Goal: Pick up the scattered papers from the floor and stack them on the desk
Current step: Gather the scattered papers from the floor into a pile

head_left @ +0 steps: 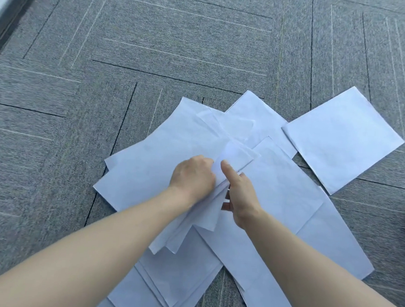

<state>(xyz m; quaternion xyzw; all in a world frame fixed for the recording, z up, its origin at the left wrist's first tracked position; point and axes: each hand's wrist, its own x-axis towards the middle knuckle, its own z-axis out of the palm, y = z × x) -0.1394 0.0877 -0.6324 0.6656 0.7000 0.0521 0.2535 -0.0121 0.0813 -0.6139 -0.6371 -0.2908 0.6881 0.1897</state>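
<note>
Your left hand point(192, 176) is curled over a small gathered bundle of sheets point(193, 225), gripping it from above; the bundle's long axis runs from the knuckles back toward you and to the left, its near corners fanned and lifted off the pile.

Your right hand point(238, 196) is on the same bundle from the other side: index finger point(228, 172) stretched forward and pressing the top sheet, lower fingers apparently tucked under the edge. Whether they truly pinch it is hard to tell, since the paper hides them.

The scattered papers point(288, 187) lie overlapped on the grey carpet point(155, 46), spread directly beneath and beyond both hands. One separate sheet point(342, 141) sits apart to the far right, just touching the pile's corner; its long axis slants away to the right. Your right hand is clearly the nearer one for it.

No desk in view. Most sheets are yet to be collected; gathering looks barely begun.
</note>
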